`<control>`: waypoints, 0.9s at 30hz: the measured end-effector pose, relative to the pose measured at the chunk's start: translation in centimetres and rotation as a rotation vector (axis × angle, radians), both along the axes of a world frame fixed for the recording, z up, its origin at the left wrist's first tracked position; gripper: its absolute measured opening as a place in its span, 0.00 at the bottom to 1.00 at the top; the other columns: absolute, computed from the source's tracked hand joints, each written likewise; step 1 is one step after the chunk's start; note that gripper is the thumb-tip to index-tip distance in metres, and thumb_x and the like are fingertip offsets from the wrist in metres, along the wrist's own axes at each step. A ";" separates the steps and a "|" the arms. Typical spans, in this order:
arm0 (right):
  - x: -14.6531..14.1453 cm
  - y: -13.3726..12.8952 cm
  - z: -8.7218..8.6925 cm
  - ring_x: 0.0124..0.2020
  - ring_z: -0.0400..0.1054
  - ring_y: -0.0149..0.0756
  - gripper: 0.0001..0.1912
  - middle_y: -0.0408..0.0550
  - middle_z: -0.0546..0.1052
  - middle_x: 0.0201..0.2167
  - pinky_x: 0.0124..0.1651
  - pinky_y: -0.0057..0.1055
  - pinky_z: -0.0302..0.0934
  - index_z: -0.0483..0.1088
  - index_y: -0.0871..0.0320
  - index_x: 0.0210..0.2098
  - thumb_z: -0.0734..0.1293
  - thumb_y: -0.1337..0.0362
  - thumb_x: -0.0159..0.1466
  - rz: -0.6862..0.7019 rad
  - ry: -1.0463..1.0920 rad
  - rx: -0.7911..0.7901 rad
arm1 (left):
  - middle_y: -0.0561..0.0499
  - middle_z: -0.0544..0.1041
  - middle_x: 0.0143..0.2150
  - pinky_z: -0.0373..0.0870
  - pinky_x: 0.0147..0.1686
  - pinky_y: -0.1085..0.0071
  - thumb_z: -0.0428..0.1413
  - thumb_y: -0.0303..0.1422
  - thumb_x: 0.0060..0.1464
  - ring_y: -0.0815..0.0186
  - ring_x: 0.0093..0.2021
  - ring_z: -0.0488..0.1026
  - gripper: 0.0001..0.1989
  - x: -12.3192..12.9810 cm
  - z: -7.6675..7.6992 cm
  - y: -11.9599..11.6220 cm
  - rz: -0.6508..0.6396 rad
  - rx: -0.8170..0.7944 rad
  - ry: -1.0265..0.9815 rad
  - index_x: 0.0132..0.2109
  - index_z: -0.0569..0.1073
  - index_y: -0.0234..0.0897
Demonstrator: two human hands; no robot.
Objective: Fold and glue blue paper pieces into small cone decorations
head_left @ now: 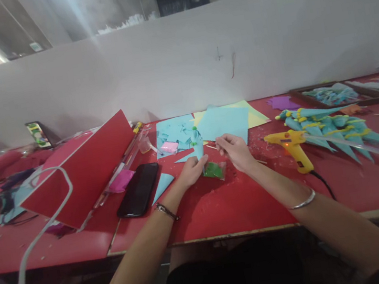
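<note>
My left hand (pixel 192 170) is closed around the lower part of a light-blue paper cone (pixel 198 150), held upright with small green balls at its top. To its right, my right hand (pixel 235 150) is pinched; a thin stick shows by its fingertips, but what they grip is too small to make out. Beneath the hands lies a clear packet of green material (pixel 215 170). A yellow glue gun (pixel 292 144) with a lit orange light and a long clear glue stick rests right of my right hand. Another blue paper cone (pixel 162 186) lies left of my left hand.
A black phone (pixel 138 190) lies at the left, beside a standing red board (pixel 86 174). Blue paper sheets (pixel 224 121) and cut pieces are at the back. Finished-looking blue cones with yellow trim (pixel 328 126) pile up at the right, before a tray (pixel 358 89). A grey partition (pixel 170 67) stands behind.
</note>
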State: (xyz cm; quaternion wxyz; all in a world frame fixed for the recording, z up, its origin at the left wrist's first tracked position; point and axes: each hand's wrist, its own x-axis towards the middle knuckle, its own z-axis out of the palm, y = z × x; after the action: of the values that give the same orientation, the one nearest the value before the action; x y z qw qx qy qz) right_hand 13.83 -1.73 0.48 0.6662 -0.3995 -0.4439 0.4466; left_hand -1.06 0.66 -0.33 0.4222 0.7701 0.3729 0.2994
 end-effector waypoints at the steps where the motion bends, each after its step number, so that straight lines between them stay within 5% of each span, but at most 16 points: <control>1: -0.1 -0.1 0.1 0.15 0.58 0.21 0.12 0.36 0.68 0.15 0.23 0.22 0.56 0.66 0.59 0.20 0.68 0.57 0.49 -0.017 -0.026 0.027 | 0.56 0.59 0.17 0.55 0.24 0.73 0.40 0.46 0.50 0.72 0.20 0.58 0.21 0.1 -0.1 0.0 0.016 0.006 0.025 0.19 0.60 0.35; 8: -0.8 -0.7 0.6 0.29 0.71 0.30 0.10 0.43 0.76 0.26 0.36 0.28 0.64 0.70 0.59 0.29 0.68 0.60 0.49 -0.025 0.017 0.019 | 0.56 0.59 0.16 0.54 0.23 0.73 0.40 0.44 0.51 0.71 0.20 0.58 0.21 0.4 -0.5 -0.2 0.062 0.063 0.135 0.19 0.61 0.34; 16: -0.6 -1.0 0.9 0.15 0.59 0.22 0.11 0.36 0.66 0.14 0.22 0.23 0.57 0.65 0.59 0.20 0.67 0.59 0.51 -0.206 -0.186 0.086 | 0.56 0.60 0.17 0.53 0.22 0.74 0.41 0.42 0.50 0.72 0.20 0.58 0.19 0.6 -0.5 -0.5 0.048 0.075 0.164 0.19 0.59 0.35; 22: -0.8 -0.7 0.5 0.32 0.71 0.32 0.09 0.44 0.75 0.28 0.40 0.32 0.65 0.69 0.58 0.31 0.67 0.61 0.51 -0.146 -0.103 0.117 | 0.56 0.59 0.16 0.52 0.21 0.74 0.40 0.42 0.50 0.72 0.19 0.57 0.20 0.9 -0.4 -0.7 0.041 0.084 0.177 0.18 0.59 0.35; 27: -0.7 -1.0 0.6 0.31 0.71 0.34 0.08 0.45 0.75 0.29 0.40 0.35 0.65 0.69 0.58 0.32 0.65 0.60 0.54 -0.159 -0.195 0.177 | 0.56 0.60 0.17 0.52 0.21 0.75 0.40 0.43 0.51 0.72 0.20 0.58 0.20 0.9 -0.6 -0.6 0.035 0.072 0.145 0.19 0.60 0.35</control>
State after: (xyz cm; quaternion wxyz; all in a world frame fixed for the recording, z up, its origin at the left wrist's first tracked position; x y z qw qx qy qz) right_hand 13.14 -2.75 1.04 0.6858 -0.4146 -0.5111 0.3107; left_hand -0.21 0.08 -0.92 0.3608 0.7980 0.4047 0.2633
